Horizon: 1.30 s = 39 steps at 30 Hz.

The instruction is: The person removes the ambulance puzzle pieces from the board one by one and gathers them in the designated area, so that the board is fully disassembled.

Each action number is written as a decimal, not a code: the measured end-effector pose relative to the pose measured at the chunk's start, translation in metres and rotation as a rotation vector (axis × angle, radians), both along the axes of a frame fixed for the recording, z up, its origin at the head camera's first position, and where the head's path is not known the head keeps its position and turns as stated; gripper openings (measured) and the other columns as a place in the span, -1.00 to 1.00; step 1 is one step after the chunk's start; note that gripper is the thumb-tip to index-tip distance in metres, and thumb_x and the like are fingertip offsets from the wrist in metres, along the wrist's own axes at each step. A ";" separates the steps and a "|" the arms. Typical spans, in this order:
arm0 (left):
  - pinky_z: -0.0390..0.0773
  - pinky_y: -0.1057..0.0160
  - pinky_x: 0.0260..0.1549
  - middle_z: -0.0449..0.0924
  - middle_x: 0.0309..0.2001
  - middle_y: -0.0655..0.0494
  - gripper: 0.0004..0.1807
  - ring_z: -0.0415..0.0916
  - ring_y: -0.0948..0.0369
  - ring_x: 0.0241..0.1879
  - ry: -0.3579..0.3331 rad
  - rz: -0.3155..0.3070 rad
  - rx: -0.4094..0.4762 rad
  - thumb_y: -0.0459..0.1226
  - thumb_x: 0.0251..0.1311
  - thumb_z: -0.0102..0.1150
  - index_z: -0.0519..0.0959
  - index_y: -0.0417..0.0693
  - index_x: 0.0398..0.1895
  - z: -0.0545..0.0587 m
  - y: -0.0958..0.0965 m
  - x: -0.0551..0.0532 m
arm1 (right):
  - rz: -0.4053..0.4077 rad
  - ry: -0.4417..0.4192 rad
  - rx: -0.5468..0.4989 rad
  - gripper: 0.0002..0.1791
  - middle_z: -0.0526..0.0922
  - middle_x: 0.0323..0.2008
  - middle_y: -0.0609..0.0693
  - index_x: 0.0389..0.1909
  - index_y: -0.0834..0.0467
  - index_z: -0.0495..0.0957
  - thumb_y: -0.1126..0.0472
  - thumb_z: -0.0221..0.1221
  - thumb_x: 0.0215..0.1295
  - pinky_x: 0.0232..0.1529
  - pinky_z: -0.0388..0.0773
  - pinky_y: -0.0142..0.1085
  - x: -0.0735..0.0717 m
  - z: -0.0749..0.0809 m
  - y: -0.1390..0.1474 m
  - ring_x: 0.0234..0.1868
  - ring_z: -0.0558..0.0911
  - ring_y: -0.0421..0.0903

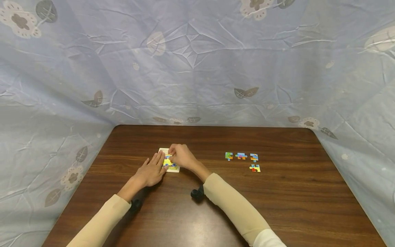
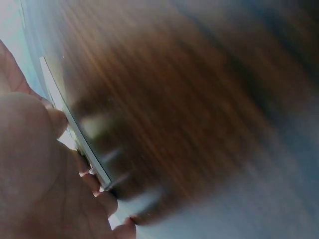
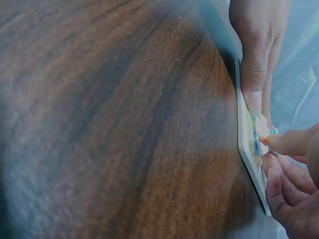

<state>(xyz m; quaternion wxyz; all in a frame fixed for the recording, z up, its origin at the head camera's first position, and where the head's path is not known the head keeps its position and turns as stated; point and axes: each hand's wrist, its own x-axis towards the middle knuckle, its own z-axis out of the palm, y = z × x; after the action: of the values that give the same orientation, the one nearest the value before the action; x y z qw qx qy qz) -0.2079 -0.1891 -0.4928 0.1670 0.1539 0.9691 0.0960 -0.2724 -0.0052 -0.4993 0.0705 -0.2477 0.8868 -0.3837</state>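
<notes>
1. Puzzle board (image 1: 176, 170): lies flat on the table, left of centre, under both hands. Thin, rigid, rectangular slab; pale cream border, straight-cut edge, yellow and blue print within.
2. Left hand (image 1: 151, 174): fingers straight and slightly spread, tips resting along the board's left part, thumb on the near part. Grips nothing; presses from above, likely to steady so light a slab.
3. Right hand (image 1: 182, 157): thumb and fingertips drawn together, pinching a small puzzle piece (image 3: 273, 130) right at the board's face. Held by fingertips, probably for fine control. Whether seated or just above: cannot tell.
4. Loose puzzle pieces, four, well to the right of the board: green (image 1: 228, 156), blue-and-pink (image 1: 241, 156) and blue-and-orange (image 1: 254, 157) in a row; yellow-and-red (image 1: 255, 168) just nearer, below the row's right end. Flat, knobbed and notched; spaced apart, coloured faces up, perhaps for easy picking.
5. Table (image 1: 293, 192): dark brown, streaked wood grain, smooth with soft sheen, rounded far corners.
6. Cloth (image 1: 191, 85): pale blue-grey, sharply creased, printed with leaves and flowers. Hangs behind and at both sides, presumably as a screen.
7. Sleeves (image 1: 237, 207): cream, close-fitting, soft-looking.
</notes>
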 end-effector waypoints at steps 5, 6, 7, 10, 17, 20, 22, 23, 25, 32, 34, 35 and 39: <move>-0.14 -0.39 0.63 -0.38 0.74 -0.17 -0.24 -0.30 -0.18 0.73 -0.005 0.023 -0.033 0.03 0.71 -0.44 -0.23 -0.22 0.71 0.000 0.003 0.002 | 0.012 0.015 -0.014 -0.82 0.81 -0.16 0.13 -0.05 0.24 0.66 0.36 0.34 0.35 -0.20 0.71 -0.47 0.001 -0.001 0.000 -0.24 0.80 -0.09; -0.15 -0.40 0.63 -0.39 0.74 -0.17 -0.25 -0.30 -0.18 0.73 -0.006 0.027 -0.037 0.02 0.71 -0.45 -0.24 -0.23 0.71 -0.001 0.004 0.002 | 0.012 0.020 -0.015 -0.82 0.81 -0.17 0.13 -0.06 0.23 0.66 0.36 0.34 0.35 -0.20 0.71 -0.47 0.001 -0.002 0.000 -0.24 0.80 -0.10; -0.15 -0.40 0.63 -0.40 0.74 -0.16 -0.25 -0.31 -0.18 0.73 -0.009 0.031 -0.039 0.02 0.71 -0.46 -0.24 -0.22 0.72 -0.001 0.005 0.002 | 0.012 0.024 -0.016 -0.82 0.81 -0.17 0.13 -0.06 0.23 0.66 0.35 0.34 0.35 -0.20 0.71 -0.47 0.000 -0.002 0.001 -0.23 0.80 -0.09; -0.20 -0.41 0.63 -0.43 0.74 -0.16 -0.25 -0.35 -0.18 0.73 -0.030 0.041 -0.031 0.02 0.71 -0.47 -0.27 -0.21 0.72 0.001 0.007 0.001 | 0.008 0.031 -0.023 -0.83 0.81 -0.17 0.12 -0.07 0.22 0.67 0.35 0.34 0.35 -0.18 0.72 -0.45 0.000 -0.003 0.002 -0.22 0.80 -0.09; -0.34 -0.42 0.62 -0.52 0.73 -0.12 -0.22 -0.48 -0.19 0.73 -0.120 0.087 0.034 0.04 0.70 -0.45 -0.33 -0.15 0.73 0.007 0.009 -0.001 | -0.004 0.033 -0.060 -0.85 0.79 -0.22 0.04 -0.10 0.16 0.67 0.33 0.36 0.35 -0.18 0.70 -0.45 0.000 -0.004 0.005 -0.24 0.75 -0.16; -0.41 -0.45 0.60 -0.54 0.74 -0.09 -0.21 -0.52 -0.19 0.72 -0.146 0.104 0.055 0.08 0.69 -0.45 -0.33 -0.12 0.73 0.005 0.007 -0.002 | 0.010 0.032 -0.090 -0.87 0.79 -0.22 0.04 -0.10 0.16 0.66 0.31 0.34 0.38 -0.20 0.70 -0.45 0.001 -0.003 0.005 -0.27 0.75 -0.18; -0.44 -0.45 0.59 -0.56 0.74 -0.04 -0.22 -0.54 -0.17 0.72 -0.157 0.115 0.052 0.08 0.69 -0.46 -0.35 -0.08 0.73 0.004 0.007 -0.002 | 0.015 0.041 -0.105 -0.89 0.78 -0.23 0.03 -0.11 0.16 0.67 0.31 0.33 0.39 -0.20 0.69 -0.46 0.001 -0.003 0.005 -0.28 0.74 -0.19; -0.44 -0.45 0.59 -0.57 0.74 -0.02 -0.20 -0.55 -0.16 0.72 -0.157 0.118 0.053 0.12 0.68 -0.46 -0.35 -0.05 0.74 0.000 0.005 -0.004 | 0.016 0.046 -0.110 -0.90 0.78 -0.24 0.03 -0.13 0.16 0.67 0.31 0.33 0.39 -0.21 0.69 -0.46 0.002 -0.003 0.005 -0.29 0.73 -0.20; -0.45 -0.46 0.59 -0.58 0.74 0.00 -0.19 -0.56 -0.16 0.72 -0.164 0.121 0.055 0.14 0.67 -0.47 -0.37 -0.03 0.74 -0.004 0.004 -0.005 | 0.017 0.050 -0.119 -0.91 0.78 -0.27 0.01 -0.15 0.14 0.67 0.33 0.33 0.38 -0.23 0.68 -0.47 0.002 -0.003 0.005 -0.31 0.71 -0.22; -0.50 -0.51 0.55 -0.59 0.73 -0.02 -0.19 -0.57 -0.20 0.71 -0.192 0.133 0.054 0.10 0.67 -0.42 -0.35 -0.08 0.73 0.001 0.005 -0.005 | 0.064 0.032 -0.118 -0.90 0.78 -0.34 -0.02 -0.15 0.14 0.70 0.34 0.34 0.36 -0.31 0.65 -0.48 0.005 -0.001 0.006 -0.38 0.67 -0.27; -0.48 -0.50 0.56 -0.60 0.73 0.00 -0.20 -0.58 -0.18 0.72 -0.185 0.136 0.039 0.10 0.68 -0.44 -0.37 -0.05 0.73 0.000 0.005 -0.006 | 0.061 0.025 -0.117 -0.89 0.79 -0.32 -0.01 -0.13 0.14 0.71 0.33 0.33 0.37 -0.29 0.66 -0.48 0.006 0.000 0.008 -0.36 0.67 -0.27; -0.47 -0.49 0.56 -0.61 0.73 0.01 -0.20 -0.58 -0.17 0.72 -0.180 0.137 0.032 0.10 0.67 -0.44 -0.38 -0.03 0.73 -0.001 0.004 -0.007 | 0.051 0.022 -0.122 -0.90 0.79 -0.31 -0.01 -0.13 0.15 0.72 0.32 0.34 0.37 -0.28 0.67 -0.47 0.006 0.001 0.009 -0.35 0.68 -0.26; -0.44 -0.50 0.57 -0.62 0.73 0.03 -0.21 -0.57 -0.15 0.72 -0.163 0.130 0.011 0.12 0.67 -0.49 -0.41 0.01 0.73 -0.009 0.001 -0.010 | 0.000 0.016 -0.151 -0.90 0.82 -0.27 0.00 -0.13 0.13 0.75 0.26 0.35 0.39 -0.22 0.69 -0.41 0.007 0.005 0.017 -0.30 0.71 -0.22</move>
<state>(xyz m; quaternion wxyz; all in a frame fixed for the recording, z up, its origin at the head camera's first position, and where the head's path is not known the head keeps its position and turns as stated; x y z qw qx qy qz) -0.2180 -0.1882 -0.5013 0.2379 0.0835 0.9597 0.1241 -0.2652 0.0116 -0.4943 0.0446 -0.2556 0.8558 -0.4475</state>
